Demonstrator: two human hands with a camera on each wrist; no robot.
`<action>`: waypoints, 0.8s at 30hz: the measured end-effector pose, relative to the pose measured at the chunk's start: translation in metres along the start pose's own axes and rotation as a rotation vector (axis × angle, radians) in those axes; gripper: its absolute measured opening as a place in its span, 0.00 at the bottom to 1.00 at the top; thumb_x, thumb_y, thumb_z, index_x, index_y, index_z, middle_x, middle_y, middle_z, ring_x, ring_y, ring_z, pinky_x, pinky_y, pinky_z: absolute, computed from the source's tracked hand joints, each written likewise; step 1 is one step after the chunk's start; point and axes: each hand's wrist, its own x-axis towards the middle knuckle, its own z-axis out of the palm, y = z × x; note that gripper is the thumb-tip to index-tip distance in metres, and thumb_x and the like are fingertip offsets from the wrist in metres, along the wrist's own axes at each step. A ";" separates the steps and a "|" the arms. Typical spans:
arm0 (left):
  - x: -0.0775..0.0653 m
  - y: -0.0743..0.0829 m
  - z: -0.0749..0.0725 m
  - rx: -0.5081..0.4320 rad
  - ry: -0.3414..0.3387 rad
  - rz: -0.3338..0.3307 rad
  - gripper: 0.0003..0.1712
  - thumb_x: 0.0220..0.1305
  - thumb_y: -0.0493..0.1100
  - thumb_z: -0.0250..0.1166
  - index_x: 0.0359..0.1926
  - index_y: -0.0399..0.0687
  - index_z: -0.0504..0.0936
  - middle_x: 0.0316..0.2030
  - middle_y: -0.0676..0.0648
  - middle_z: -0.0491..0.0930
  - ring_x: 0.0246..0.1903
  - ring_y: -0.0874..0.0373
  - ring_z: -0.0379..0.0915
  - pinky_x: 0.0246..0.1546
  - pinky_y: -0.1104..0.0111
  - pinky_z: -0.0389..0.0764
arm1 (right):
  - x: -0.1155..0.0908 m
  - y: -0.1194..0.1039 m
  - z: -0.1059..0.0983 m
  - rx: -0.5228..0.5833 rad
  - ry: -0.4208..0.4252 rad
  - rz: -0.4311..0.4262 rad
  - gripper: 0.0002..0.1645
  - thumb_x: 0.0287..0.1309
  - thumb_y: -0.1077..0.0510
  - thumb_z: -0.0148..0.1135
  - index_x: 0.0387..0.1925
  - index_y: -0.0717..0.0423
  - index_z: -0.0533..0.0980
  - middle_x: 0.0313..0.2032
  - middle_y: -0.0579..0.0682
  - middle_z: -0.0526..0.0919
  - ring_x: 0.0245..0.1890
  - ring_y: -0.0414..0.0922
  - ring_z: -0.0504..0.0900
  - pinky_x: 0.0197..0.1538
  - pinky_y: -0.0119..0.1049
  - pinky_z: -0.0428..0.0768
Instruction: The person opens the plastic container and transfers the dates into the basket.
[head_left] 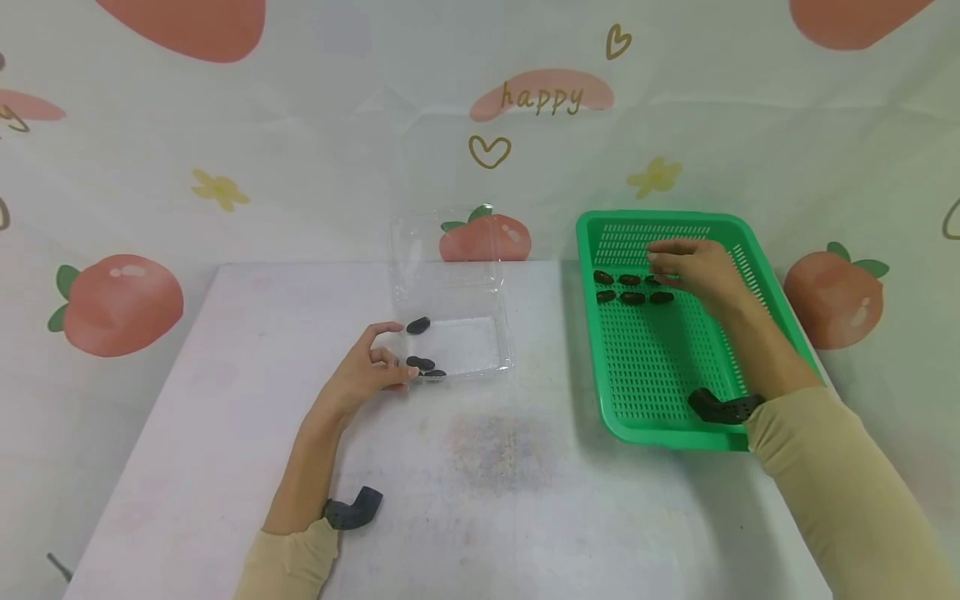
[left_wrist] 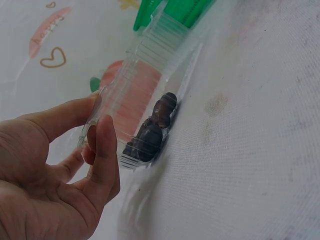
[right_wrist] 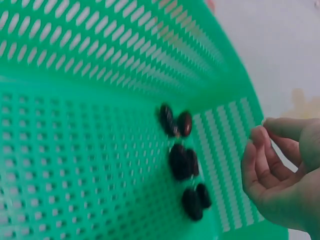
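Observation:
A clear plastic box (head_left: 468,337) with its lid raised sits mid-table. On its left side lie three dark brown oval pieces that look like dates (head_left: 418,326), clustered behind the wall in the left wrist view. My left hand (head_left: 367,375) holds the box by its left wall, fingers and thumb at the edge. My right hand (head_left: 697,271) hovers over the back of a green basket (head_left: 652,433), fingers loosely bent, nothing visible between them. Beneath it, glossy dark dates (head_left: 632,298) lie in two rows across the basket floor; the hand partly covers one at the right.
The basket's slotted walls (right_wrist: 90,50) rise around the dates. A white table (head_left: 450,533) carries the box and basket, with a printed cloth (head_left: 322,150) hanging behind. The box's clear lid (head_left: 446,242) stands upright against that cloth. Dark bands circle both wrists.

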 end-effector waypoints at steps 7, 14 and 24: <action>0.000 0.000 -0.001 -0.005 -0.004 0.003 0.47 0.58 0.38 0.74 0.73 0.51 0.56 0.27 0.48 0.69 0.35 0.45 0.82 0.42 0.61 0.85 | -0.004 -0.024 0.020 0.088 -0.038 -0.073 0.30 0.70 0.51 0.59 0.65 0.64 0.69 0.55 0.45 0.76 0.50 0.37 0.79 0.61 0.39 0.76; 0.001 -0.001 -0.001 -0.005 -0.004 -0.003 0.47 0.58 0.38 0.74 0.73 0.52 0.56 0.27 0.48 0.69 0.34 0.45 0.82 0.41 0.62 0.85 | -0.011 -0.046 0.045 0.116 -0.081 -0.138 0.28 0.68 0.51 0.63 0.62 0.61 0.74 0.56 0.50 0.79 0.52 0.42 0.79 0.59 0.38 0.77; 0.000 0.000 0.000 0.003 0.003 -0.002 0.47 0.58 0.38 0.74 0.73 0.51 0.56 0.27 0.48 0.69 0.33 0.45 0.82 0.41 0.63 0.85 | -0.015 -0.069 0.079 0.186 -0.169 -0.197 0.20 0.66 0.56 0.64 0.57 0.59 0.78 0.54 0.52 0.79 0.49 0.46 0.81 0.55 0.37 0.80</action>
